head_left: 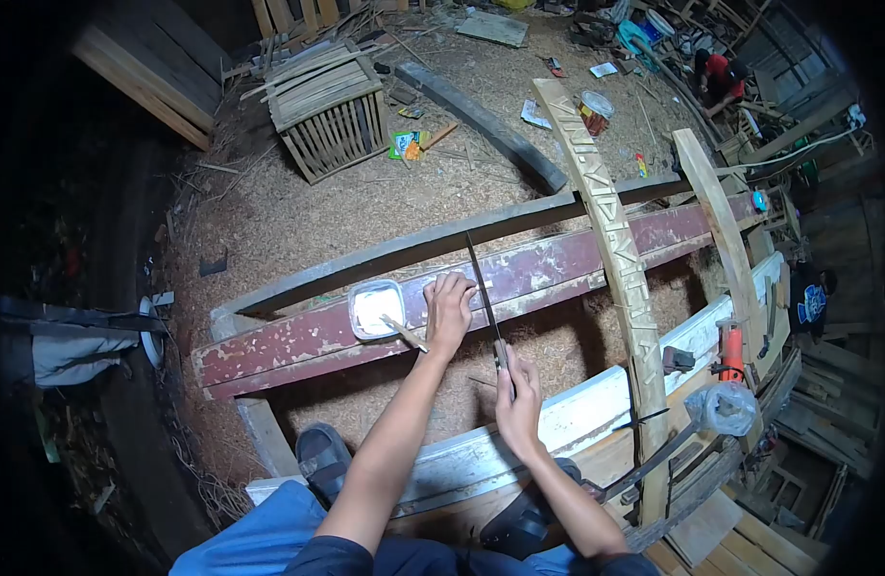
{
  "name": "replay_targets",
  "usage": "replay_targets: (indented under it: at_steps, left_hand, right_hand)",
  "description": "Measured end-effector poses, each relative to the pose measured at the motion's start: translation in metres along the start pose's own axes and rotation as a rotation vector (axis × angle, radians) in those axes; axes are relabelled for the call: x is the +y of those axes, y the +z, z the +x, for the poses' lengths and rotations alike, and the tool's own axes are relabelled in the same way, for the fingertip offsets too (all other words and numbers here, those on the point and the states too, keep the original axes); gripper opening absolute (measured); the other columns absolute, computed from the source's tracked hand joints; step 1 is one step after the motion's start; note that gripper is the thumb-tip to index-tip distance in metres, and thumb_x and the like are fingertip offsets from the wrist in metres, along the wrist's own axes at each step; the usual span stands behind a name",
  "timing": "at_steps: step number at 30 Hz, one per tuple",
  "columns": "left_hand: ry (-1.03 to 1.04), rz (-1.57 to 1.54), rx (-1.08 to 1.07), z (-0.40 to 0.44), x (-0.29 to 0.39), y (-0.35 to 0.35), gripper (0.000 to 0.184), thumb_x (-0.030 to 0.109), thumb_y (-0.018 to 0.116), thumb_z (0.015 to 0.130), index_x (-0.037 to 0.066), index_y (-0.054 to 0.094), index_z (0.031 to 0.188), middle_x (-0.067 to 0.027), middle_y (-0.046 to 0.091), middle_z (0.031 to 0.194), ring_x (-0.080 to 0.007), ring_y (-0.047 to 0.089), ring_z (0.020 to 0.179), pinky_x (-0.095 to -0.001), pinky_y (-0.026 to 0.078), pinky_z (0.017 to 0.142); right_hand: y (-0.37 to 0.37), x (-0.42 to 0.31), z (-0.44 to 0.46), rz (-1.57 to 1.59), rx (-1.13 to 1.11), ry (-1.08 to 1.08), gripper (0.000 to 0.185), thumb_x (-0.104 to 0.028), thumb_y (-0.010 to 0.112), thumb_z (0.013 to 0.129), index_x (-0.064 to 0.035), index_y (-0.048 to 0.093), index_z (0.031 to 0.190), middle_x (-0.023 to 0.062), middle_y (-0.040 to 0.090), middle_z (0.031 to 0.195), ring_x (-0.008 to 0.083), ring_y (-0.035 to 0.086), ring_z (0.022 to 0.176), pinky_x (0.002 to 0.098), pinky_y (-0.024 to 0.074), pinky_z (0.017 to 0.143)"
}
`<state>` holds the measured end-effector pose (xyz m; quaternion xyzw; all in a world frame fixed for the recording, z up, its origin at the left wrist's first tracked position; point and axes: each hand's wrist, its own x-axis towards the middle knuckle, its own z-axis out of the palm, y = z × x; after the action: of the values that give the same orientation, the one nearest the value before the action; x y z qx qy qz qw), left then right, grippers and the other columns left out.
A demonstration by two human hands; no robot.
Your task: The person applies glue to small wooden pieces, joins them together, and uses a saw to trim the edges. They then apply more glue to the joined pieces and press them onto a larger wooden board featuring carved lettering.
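Observation:
My left hand [447, 312] presses down on the worn maroon plank [557, 264], its fingers bent together. A small pale wood strip [485, 284] shows at its fingertips, mostly hidden. Closed round a handle is my right hand [519, 396], holding a long thin-bladed saw [484, 288]. The dark blade points away from me across the plank, right beside my left fingers; its teeth are too small to see. Left of my left hand stands a plastic tub [376, 309] of white paste, with a flat stick [404, 332] leaning out of it.
A long pale beam [610, 226] with raised wood strips crosses the plank on the right, near a plainer curved beam [716, 211]. A white board [567, 413], an orange tool [731, 353] and a plastic bag [728, 408] lie nearer. A slatted crate [329, 110] and another person [721, 77] are farther off.

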<state>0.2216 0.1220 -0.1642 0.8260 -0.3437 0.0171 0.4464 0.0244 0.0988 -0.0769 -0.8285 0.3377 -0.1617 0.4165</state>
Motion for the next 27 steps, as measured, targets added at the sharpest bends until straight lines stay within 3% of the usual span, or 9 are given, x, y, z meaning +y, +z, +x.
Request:
replay_targets:
  at_steps: [7,12,17,21,27]
  left_hand:
    - [-0.013,0.006,-0.019,0.002,0.001,-0.003,0.009,0.012,0.069,0.092,0.006,0.073,0.098,-0.0096,0.067,0.103,-0.0300,0.061,0.107,-0.0445,0.037,0.096]
    - [-0.026,-0.002,0.001,-0.001,0.003,0.000,0.008,0.012,0.069,0.093,0.006,0.073,0.098,-0.0095,0.068,0.104,-0.0298,0.061,0.107,-0.0442,0.036,0.099]
    - [-0.028,0.016,0.048,0.005,0.000,0.001,0.007,0.009,0.069,0.092,0.005,0.072,0.097,-0.0100,0.068,0.104,-0.0303,0.061,0.108,-0.0442,0.036,0.100]
    - [-0.008,0.044,0.059,0.005,-0.002,0.002,0.008,0.008,0.068,0.092,0.005,0.072,0.098,-0.0105,0.068,0.104,-0.0306,0.061,0.108,-0.0441,0.036,0.100]
    - [-0.026,-0.002,0.026,0.003,0.000,0.001,0.008,0.009,0.066,0.095,0.006,0.072,0.099,-0.0097,0.068,0.105,-0.0298,0.060,0.110,-0.0468,0.034,0.103]
  right_hand:
    - [0.026,-0.004,0.054,0.043,0.038,-0.003,0.043,-0.017,0.053,0.109,-0.0057,0.055,0.151,0.0216,0.059,0.114,0.0338,0.062,0.105,0.0433,0.0486,0.096]
    - [0.001,0.011,-0.005,-0.029,0.034,-0.101,0.044,-0.015,0.053,0.108,-0.0070,0.054,0.152,0.0223,0.058,0.117,0.0366,0.062,0.108,0.0453,0.0505,0.094]
    - [0.025,-0.003,0.043,0.023,0.013,0.024,0.044,-0.017,0.053,0.109,-0.0109,0.055,0.152,0.0240,0.058,0.120,0.0386,0.063,0.107,0.0483,0.0516,0.091]
    - [0.002,0.013,-0.012,-0.042,0.039,-0.044,0.043,-0.018,0.056,0.108,-0.0108,0.057,0.150,0.0244,0.058,0.124,0.0387,0.065,0.108,0.0465,0.0526,0.093]
    - [0.005,0.005,0.025,0.074,0.058,-0.011,0.043,-0.014,0.067,0.102,-0.0049,0.063,0.144,0.0200,0.062,0.117,0.0330,0.066,0.103,0.0414,0.0528,0.093]
